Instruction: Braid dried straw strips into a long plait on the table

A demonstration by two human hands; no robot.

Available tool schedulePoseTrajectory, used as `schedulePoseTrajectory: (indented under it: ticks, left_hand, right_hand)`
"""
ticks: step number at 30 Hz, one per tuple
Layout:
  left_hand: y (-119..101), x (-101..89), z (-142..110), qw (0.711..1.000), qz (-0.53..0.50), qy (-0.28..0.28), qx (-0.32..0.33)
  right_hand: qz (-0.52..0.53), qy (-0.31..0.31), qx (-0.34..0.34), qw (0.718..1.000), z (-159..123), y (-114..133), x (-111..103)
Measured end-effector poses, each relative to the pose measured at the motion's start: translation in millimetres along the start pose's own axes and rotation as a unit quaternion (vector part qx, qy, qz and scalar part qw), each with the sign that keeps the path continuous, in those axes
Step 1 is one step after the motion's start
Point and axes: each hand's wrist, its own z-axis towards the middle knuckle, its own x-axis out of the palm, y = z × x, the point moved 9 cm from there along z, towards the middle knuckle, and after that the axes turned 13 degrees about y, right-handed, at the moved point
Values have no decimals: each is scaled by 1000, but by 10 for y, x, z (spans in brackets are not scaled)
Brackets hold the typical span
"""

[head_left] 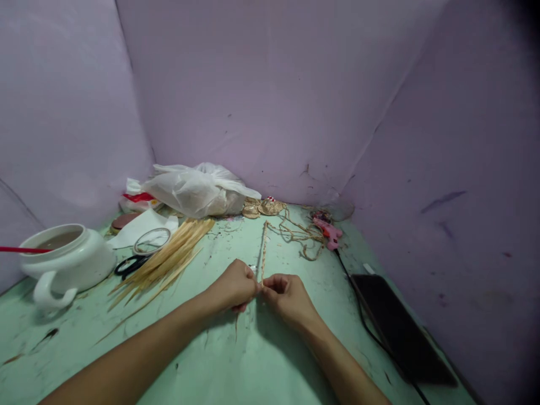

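A thin braided straw cord (264, 253) runs from the far part of the table straight toward me, ending at my fingers. My left hand (238, 284) is closed, its fingertips pinching the near end of the braid; a loose strand hangs below it. Beside it, almost touching, my right hand (289, 295) pinches the same end between thumb and forefinger. More of the tan cord (295, 230) lies in loose loops beyond, to the right. Left of my hands rests a bundle of flat dry straw strips (169, 256).
Left stand a white pot (71, 256) with a red stick, dark-handled scissors (129, 265) and a roll of clear tape (152, 242). Behind are a white plastic bag (198, 188) and woven discs (270, 207). At right lie a pink glue gun (329, 232), its black cable and a dark tablet-like slab (400, 326).
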Motion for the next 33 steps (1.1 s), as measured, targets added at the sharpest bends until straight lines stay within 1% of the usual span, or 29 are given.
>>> schedulePoseTrajectory:
  ticks: [2, 4, 6, 9, 10, 12, 15, 17, 19, 21, 23, 25, 27, 28, 29, 31, 32, 33]
  left_hand:
    - [-60, -71, 4, 996, 61, -52, 33]
    - [-102, -94, 0, 990, 89, -86, 64]
    - [-71, -84, 9, 989, 90, -95, 64]
    - [27, -71, 29, 992, 72, -96, 40]
    - [49, -70, 32, 993, 65, -97, 37]
    - [65, -62, 30, 994, 43, -95, 36]
    - [77, -19, -3, 996, -44, -77, 19]
    - [71, 24, -52, 993, -103, -61, -2]
    - [44, 61, -104, 988, -145, -44, -12]
    - [14, 91, -133, 984, -176, -23, -6]
    - [0, 94, -135, 983, -185, -11, 8]
    - [-4, 66, -118, 987, -162, -12, 23]
    - [-2, 37, -96, 990, -137, -11, 32]
    - [-2, 27, -88, 991, -130, -7, 34]
    - [-7, 19, -84, 991, -126, -2, 37]
    - [-16, 12, -84, 992, -123, 9, 37]
    - [-19, 12, -85, 992, -123, 15, 34]
    - [-21, 11, -85, 992, -124, 18, 34]
  right_hand:
    - [-118, -37, -40, 992, -57, 128, -31]
    - [-202, -51, -55, 977, -115, 224, -12]
    - [-263, -64, -39, 962, -164, 275, -18]
    - [-316, -95, 16, 944, -217, 275, -98]
    - [-311, -93, 38, 945, -220, 238, -115]
    - [-267, -75, 70, 958, -209, 132, -108]
    - [-161, -51, 84, 982, -206, -6, -19]
    - [-124, -59, 70, 988, -243, -11, 51]
    - [-128, -75, 39, 988, -308, 55, 127]
    - [-142, -88, 1, 986, -377, 145, 204]
    - [-147, -91, -26, 985, -418, 198, 251]
    - [-151, -66, -28, 986, -398, 202, 259]
    - [-150, -29, -5, 988, -328, 174, 196]
    - [-145, -21, 7, 989, -285, 166, 124]
    - [-140, -37, 13, 989, -249, 179, 7]
    - [-126, -131, -4, 983, -214, 254, -293]
    - [-120, -145, -2, 982, -175, 255, -360]
    - [-108, -129, 4, 986, -115, 229, -357]
